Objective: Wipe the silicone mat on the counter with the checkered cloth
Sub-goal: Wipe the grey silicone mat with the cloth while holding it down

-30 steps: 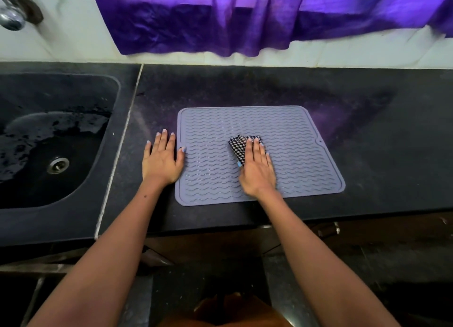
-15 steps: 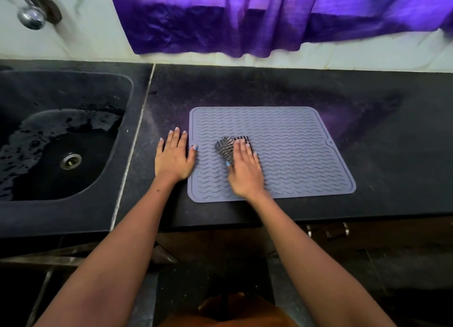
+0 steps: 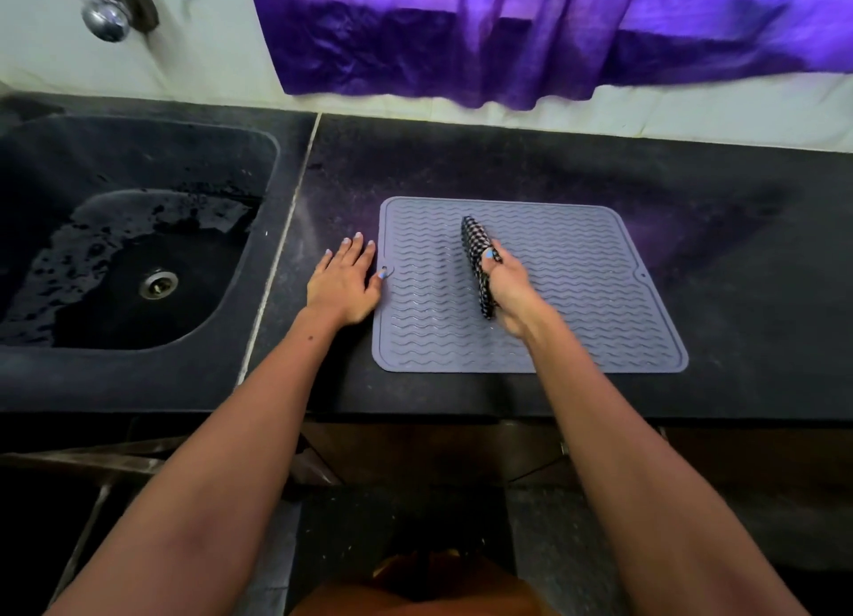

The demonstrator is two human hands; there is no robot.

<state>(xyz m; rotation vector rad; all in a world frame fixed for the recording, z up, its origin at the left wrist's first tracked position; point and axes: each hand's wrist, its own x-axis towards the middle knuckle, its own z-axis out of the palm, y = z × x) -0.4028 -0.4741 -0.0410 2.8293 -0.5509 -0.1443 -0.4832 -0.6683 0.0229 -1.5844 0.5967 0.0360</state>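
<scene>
One grey mat (image 3: 577, 292) with wavy ridges lies flat on the black counter (image 3: 738, 246), right of the one sink (image 3: 115, 246). The right hand (image 3: 510, 292) grips the one checkered cloth (image 3: 475, 255), fingers curled round it, holding it on edge over the middle of the mat. The left hand (image 3: 344, 283) lies flat on the counter, fingers straight and close together, thumb touching the mat's left edge. One purple curtain (image 3: 507, 38) hangs behind, and one tap (image 3: 108, 15) shows above the sink.
</scene>
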